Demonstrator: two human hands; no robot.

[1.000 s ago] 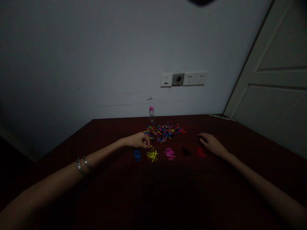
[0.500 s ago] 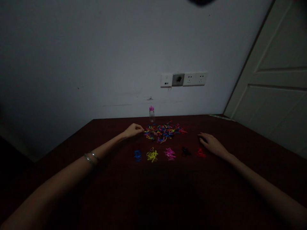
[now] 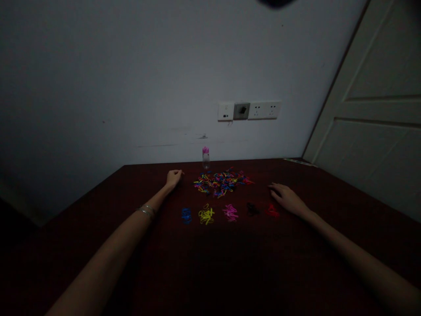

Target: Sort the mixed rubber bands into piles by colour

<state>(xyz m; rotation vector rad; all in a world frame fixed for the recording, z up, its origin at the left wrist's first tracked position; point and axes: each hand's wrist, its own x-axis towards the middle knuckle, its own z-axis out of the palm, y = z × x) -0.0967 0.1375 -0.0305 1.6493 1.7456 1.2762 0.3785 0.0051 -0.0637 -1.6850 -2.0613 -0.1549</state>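
My left hand (image 3: 173,178) is closed, its fingers curled just left of a mixed pile of coloured rubber bands (image 3: 223,181); anything between the fingertips is too small to make out. My right hand (image 3: 287,197) lies on the table with fingers stretched out, holding nothing. Beside it is a small group of red rubber bands (image 3: 272,210). Farther left in the same row lie black bands (image 3: 252,209), pink bands (image 3: 230,213), yellow bands (image 3: 206,214) and blue bands (image 3: 186,215).
A clear bottle with a pink top (image 3: 205,159) stands behind the pile, near the wall. Sockets (image 3: 249,111) are set in the wall above the dark red table (image 3: 210,272). A panelled door (image 3: 368,105) rises at the right. The light is dim.
My left hand has drawn away from the pile's left edge, moving left, with its fingers still closed. My right hand stays in place. The whole view has shifted slightly.
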